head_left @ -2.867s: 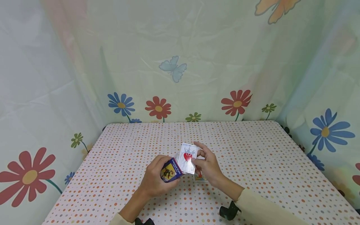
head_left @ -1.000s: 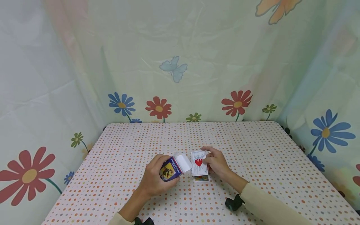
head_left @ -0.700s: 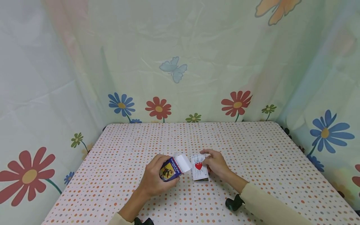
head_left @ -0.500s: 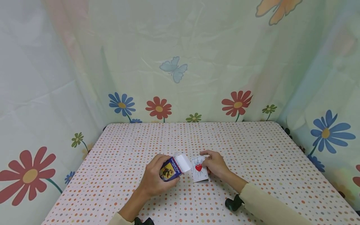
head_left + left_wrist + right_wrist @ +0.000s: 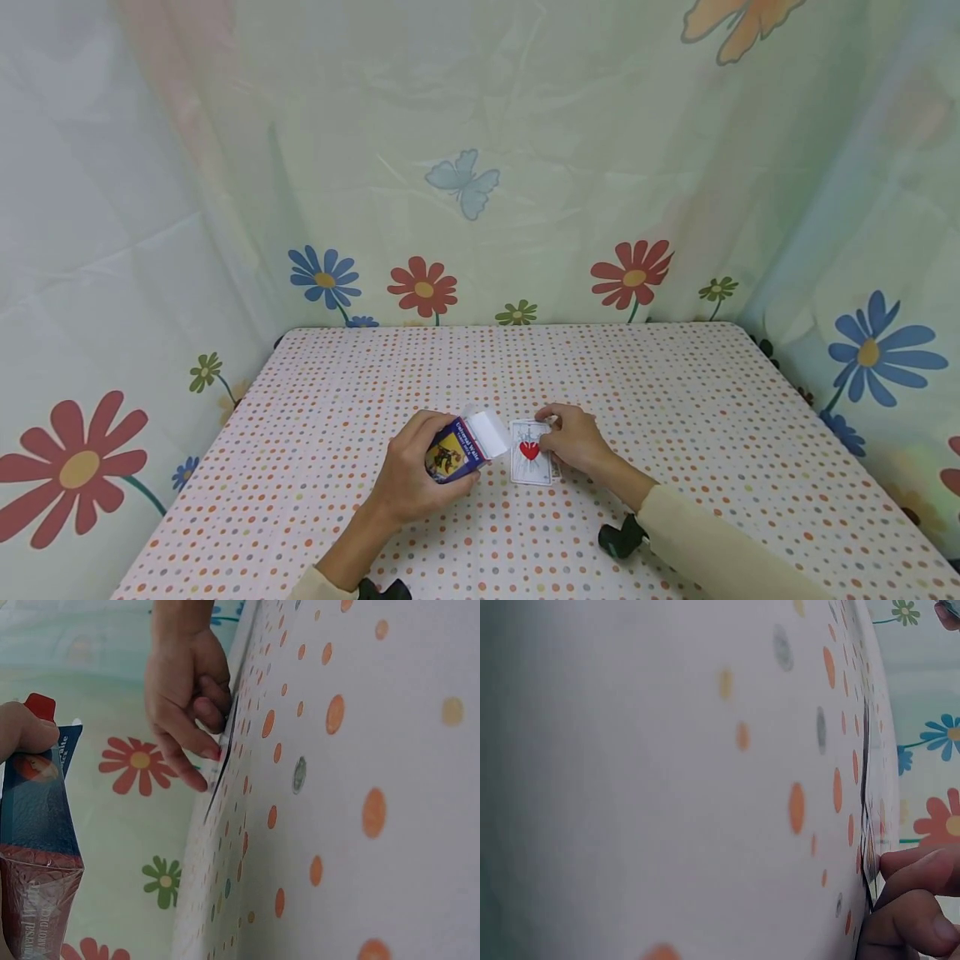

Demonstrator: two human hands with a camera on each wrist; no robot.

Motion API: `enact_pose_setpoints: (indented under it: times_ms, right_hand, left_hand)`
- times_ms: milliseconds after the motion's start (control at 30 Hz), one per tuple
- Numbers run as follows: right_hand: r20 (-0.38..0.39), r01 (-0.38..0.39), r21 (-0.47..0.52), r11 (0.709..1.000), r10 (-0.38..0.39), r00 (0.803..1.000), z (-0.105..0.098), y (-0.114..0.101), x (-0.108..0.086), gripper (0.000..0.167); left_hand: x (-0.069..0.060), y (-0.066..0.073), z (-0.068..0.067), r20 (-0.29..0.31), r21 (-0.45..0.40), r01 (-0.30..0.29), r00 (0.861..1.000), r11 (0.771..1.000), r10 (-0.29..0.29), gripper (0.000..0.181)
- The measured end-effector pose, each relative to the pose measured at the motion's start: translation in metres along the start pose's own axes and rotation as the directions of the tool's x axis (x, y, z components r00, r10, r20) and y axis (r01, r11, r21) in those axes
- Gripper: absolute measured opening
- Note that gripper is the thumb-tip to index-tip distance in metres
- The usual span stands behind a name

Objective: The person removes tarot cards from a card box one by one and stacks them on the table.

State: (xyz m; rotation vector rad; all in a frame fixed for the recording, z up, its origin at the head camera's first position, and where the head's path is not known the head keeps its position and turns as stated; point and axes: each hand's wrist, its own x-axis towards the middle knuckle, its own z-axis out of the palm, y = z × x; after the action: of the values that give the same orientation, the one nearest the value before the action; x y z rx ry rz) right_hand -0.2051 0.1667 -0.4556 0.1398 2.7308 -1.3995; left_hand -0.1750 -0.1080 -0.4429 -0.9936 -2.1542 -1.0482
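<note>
White dotted desk (image 5: 675, 392) fills lower frame, far edge mid-frame; floral curtain (image 5: 360, 125) behind. Lower centre: left hand (image 5: 412, 471) grips blue box (image 5: 453, 454); right hand (image 5: 579, 439) touches heart card (image 5: 529, 463), cannot tell whether fingers pinch. Desk continues right.
</note>
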Motion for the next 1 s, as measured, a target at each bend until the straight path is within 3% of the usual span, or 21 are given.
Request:
enact_pose_setpoints:
  times_ms: [367,667,1000]
  right_hand:
    - [0.073,-0.004,0.002,1.0,0.003,0.997,-0.0025,-0.0019,0.002,0.06]
    - [0.108,-0.042,-0.014,0.999,0.043,0.993,-0.0086,-0.0003,0.0059,0.046]
    - [0.121,-0.004,-0.008,1.0,0.005,0.993,-0.0079,0.001,0.0084,0.041]
  left_hand:
    - [0.0004,0.0,-0.0003,0.0,-0.005,-0.004,1.0,1.0,0.004,0.069]
    - [-0.0009,0.0004,0.0003,-0.003,-0.002,0.001,1.0,1.0,-0.001,0.069]
    - [-0.0002,-0.0002,-0.0006,0.001,-0.006,-0.003,1.0,1.0,0.003,0.069]
